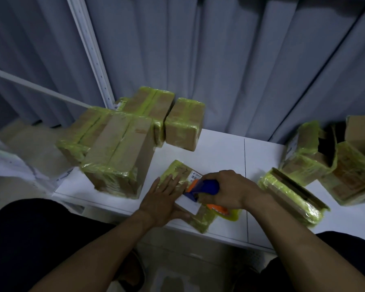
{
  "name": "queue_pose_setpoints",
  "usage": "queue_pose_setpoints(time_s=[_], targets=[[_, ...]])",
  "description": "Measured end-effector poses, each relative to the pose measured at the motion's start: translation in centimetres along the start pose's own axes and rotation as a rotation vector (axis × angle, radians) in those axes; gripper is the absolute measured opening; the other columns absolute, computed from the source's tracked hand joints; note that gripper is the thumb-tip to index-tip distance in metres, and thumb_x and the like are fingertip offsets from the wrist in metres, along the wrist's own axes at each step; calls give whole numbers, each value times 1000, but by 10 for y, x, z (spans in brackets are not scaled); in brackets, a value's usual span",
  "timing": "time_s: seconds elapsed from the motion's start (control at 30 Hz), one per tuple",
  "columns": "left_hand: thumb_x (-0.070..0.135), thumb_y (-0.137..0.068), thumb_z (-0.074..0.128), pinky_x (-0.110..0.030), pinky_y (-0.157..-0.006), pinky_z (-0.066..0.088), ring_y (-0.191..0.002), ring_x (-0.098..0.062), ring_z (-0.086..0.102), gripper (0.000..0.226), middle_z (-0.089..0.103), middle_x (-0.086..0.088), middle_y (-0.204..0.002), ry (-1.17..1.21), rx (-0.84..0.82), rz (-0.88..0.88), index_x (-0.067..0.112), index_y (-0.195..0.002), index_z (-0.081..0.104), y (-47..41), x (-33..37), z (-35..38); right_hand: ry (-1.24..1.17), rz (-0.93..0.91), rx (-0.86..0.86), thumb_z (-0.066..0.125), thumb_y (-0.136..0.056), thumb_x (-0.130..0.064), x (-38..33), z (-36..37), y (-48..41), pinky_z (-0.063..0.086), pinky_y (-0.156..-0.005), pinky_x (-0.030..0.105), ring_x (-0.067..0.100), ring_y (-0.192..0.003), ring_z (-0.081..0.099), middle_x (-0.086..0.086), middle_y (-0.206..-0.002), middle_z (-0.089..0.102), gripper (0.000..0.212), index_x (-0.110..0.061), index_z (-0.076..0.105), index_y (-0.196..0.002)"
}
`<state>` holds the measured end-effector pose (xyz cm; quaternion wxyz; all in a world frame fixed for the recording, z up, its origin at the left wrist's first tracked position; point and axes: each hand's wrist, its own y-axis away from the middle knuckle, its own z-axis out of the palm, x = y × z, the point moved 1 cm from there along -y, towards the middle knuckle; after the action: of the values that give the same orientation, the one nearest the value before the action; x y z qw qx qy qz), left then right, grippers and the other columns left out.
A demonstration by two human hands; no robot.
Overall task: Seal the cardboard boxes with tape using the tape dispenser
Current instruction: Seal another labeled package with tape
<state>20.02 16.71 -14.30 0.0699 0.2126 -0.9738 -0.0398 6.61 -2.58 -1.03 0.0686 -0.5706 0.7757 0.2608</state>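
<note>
- Reaching in from 7 and 5 o'clock with two bare forearms, over dark-clad knees, toward the near edge of the white table [219, 144].
- Working on a small cardboard box [178, 172] at 6 o'clock on the table, wrapped in part with yellow-green tape and sitting right at the near edge.
- Likely risking a slide off that edge, if dragging the tape toward the body harder than the steadying hand is pressing down.
- Likely risking a nick as well, with the cutting end of the tape dispenser [207, 186] lying just beside the left fingertips.
- Possibly laying a crooked or wrinkled strip, if tilting the dispenser or letting the box twist mid-pull.
- Pressing the left hand [162, 199] flat on the box's left side, fingers straight and spread toward 1 o'clock, gripping nothing.
- Gripping the blue-and-orange dispenser in the right hand [230, 190], fingers curled round the handle, wrist entering from 4 o'clock, dispenser head resting on the box top.
- Leaving a stack of taped boxes [118, 152] at 10 to 11 o'clock and several open-flapped boxes [308, 157] at 3 o'clock, apparently not yet sealed.
</note>
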Motion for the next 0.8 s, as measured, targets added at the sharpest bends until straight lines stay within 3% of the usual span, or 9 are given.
queue_pose_setpoints(time_s=[0.23,0.4,0.6,0.8], targets=[[94,-76,26,-47,-118,5,-151,-23,17,102,19,2,-164,22,16,-4,30,-156,27,1,0,-2,-56,-13,0,66,-83,-52,11,-4,13,58,-83,33,7,-93,63,-17,-115,68,51,-47,59,-133],[91,-79,26,-44,-119,4,-151,-21,15,99,15,5,-164,-14,33,37,31,-157,21,-1,2,-2,-102,-33,47,70,-92,-42,19,-12,34,46,-73,14,4,-93,61,-19,-111,64,46,-41,59,-137],[92,-78,16,-42,-120,-1,-153,-20,6,100,7,7,-165,-46,18,53,33,-158,15,-2,2,-4,-94,-20,54,69,-91,-51,30,-11,53,40,-65,5,2,-92,62,-16,-120,68,50,-43,55,-139],[96,-73,10,-41,-120,-8,-152,-18,-6,103,-6,9,-164,-59,29,65,37,-158,3,-4,2,-6,-104,72,11,57,-91,-70,36,-14,76,48,-74,14,-2,-86,60,-18,-110,65,52,-50,52,-139]])
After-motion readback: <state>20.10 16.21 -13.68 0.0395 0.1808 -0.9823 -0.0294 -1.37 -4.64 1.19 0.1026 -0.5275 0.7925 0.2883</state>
